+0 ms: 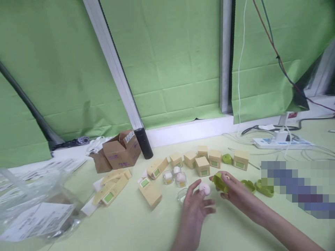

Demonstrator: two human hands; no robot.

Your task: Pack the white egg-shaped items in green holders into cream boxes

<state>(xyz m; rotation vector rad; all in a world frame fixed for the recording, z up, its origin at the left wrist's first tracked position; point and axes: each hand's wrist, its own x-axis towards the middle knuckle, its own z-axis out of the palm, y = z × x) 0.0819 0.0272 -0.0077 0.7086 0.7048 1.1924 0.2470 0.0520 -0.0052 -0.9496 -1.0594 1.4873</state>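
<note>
Between the thumb and index finger of my left hand (194, 206) is a small round pinkish-white piece (204, 188); the other fingers are spread. My right hand (237, 192) grips a green molded piece (219, 182), which is close to the round piece but looks apart from it. Beside my left hand lies a clear plastic case (181, 196), partly hidden by the hand. Farther off stand several small clear cases (180, 179) with whitish round pieces in them. Two green molded pieces (265, 188) rest beyond my right forearm.
Several small tan boxes (202, 166) stand at the back, near a green lump (227, 159). Opened flat cartons (150, 192) lie to the left. A brown cardboard box (121, 151), a plastic bag (39, 212) and a power strip (284, 143) with cables are around. A pixelated patch covers the right edge.
</note>
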